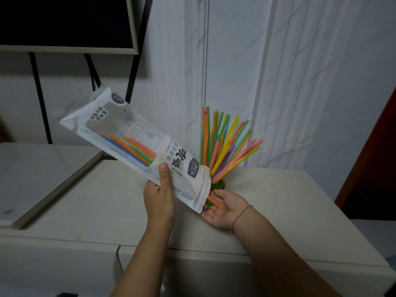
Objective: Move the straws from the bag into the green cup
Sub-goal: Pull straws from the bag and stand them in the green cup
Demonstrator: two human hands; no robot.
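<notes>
Plastic bag (128, 133) in left grip (159, 196) (tilted)

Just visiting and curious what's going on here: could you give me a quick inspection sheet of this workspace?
Surface: beige cabinet top.
Job's things: bag tilted mouth-down, few straws inside; green cup mostly hidden behind it, holding fanned straws.
Clutter: flat white slab at left.
Grips: left hand holds bag; right hand palm-up under its mouth, straw ends on it.
Cables: black cords below the dark screen.
Surroundings: white marbled wall.
</notes>
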